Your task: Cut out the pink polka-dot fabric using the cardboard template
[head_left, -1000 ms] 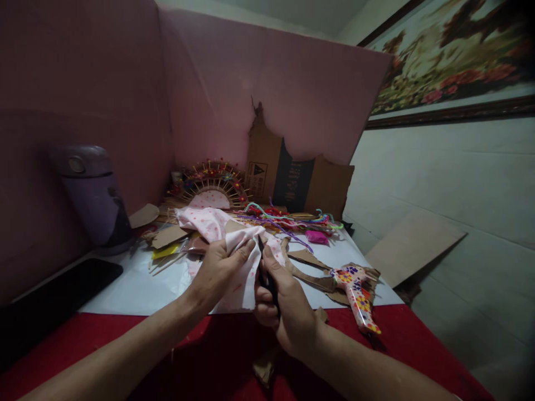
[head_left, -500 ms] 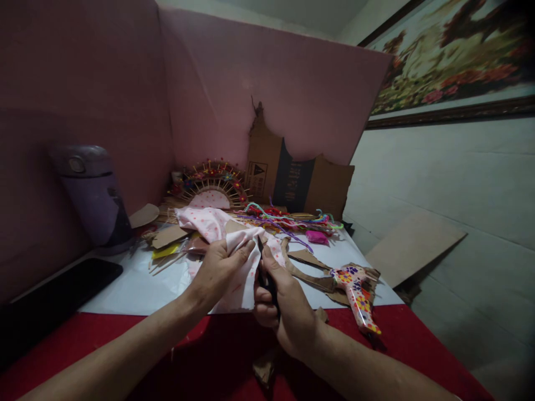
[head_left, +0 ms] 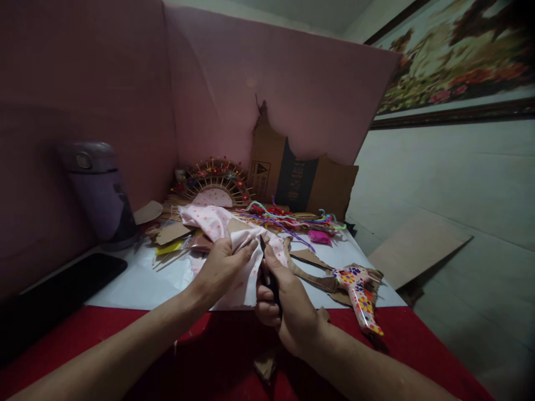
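Pink-dotted white cloth (head_left: 209, 220) lies bunched over a piece of brown cardboard (head_left: 237, 226) in the middle of the table. My left hand (head_left: 221, 267) pinches a fold of it between thumb and fingers. Wrapped around black scissors (head_left: 271, 287), my right hand (head_left: 288, 301) is closed just to the right. The dark blades point up and away, against the cloth's edge by my left fingertips. How far apart the blades are I cannot tell.
A flowered glue gun (head_left: 359, 292) lies on cardboard scraps at the right. Pipe cleaners (head_left: 288, 223) and a stick-and-flower arch (head_left: 217, 178) are behind the cloth. A purple bottle (head_left: 100, 195) and a black phone (head_left: 79, 278) stand and lie left. Cut cardboard (head_left: 303, 178) leans at the back.
The whole view has shifted slightly. Both hands keep their grips on the cloth and the scissors, with hardly any visible movement between them.
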Motion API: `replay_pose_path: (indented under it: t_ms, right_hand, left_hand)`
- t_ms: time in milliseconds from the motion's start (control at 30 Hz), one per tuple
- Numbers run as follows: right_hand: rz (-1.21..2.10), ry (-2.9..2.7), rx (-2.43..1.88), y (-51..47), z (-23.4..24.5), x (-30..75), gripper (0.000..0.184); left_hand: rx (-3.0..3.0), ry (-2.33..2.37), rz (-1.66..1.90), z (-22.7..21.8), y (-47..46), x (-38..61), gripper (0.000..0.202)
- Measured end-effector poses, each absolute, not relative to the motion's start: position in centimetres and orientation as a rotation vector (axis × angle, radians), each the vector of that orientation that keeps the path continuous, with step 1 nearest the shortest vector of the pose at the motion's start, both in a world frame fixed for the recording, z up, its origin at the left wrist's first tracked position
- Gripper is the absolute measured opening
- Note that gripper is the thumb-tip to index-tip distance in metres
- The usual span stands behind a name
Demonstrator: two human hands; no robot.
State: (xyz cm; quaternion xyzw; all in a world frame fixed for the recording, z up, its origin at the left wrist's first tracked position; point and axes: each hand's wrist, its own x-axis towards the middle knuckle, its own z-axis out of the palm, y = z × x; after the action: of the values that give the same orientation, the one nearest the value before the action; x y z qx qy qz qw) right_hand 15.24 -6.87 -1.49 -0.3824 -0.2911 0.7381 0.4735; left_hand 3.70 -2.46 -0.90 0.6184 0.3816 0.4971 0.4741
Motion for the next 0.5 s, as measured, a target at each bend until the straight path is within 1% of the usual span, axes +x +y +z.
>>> replay_pose_path:
  t_ms: [500]
  right_hand:
    - [1.783, -0.74, -0.964, -6.92, -1.53, 15.14, 0.055]
  left_hand:
    - [1.465, 0.925, 1.193, -0.67, -2.63, 3.79, 0.022]
